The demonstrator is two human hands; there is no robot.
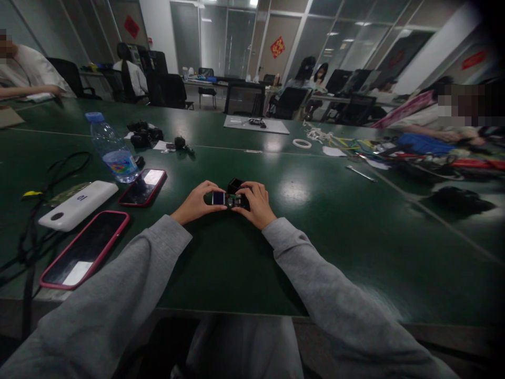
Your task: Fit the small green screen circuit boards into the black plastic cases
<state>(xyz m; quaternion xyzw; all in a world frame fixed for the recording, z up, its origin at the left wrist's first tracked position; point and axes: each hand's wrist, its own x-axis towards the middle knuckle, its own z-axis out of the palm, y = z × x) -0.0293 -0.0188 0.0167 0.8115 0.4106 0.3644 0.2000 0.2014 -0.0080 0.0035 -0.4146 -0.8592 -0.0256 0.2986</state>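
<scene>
Between my two hands, just above the green table (221, 252), is a small circuit board (233, 200) with a little screen (218, 198) at its left end. My left hand (200, 202) pinches the screen end between thumb and fingers. My right hand (255, 203) grips the other end of the board, its fingers covering part of it. Right behind the board sits a small black open box (235, 185), partly hidden by my right fingers. I cannot tell whether the box touches the board.
Left of my hands are two red-cased phones (89, 247) (144, 187), a white power bank (78, 205), a water bottle (112, 150) and black cords (31, 237). Black parts (145, 134) and a white tray (256, 125) lie farther back. Cables (355, 145) and another person (434, 123) are at right.
</scene>
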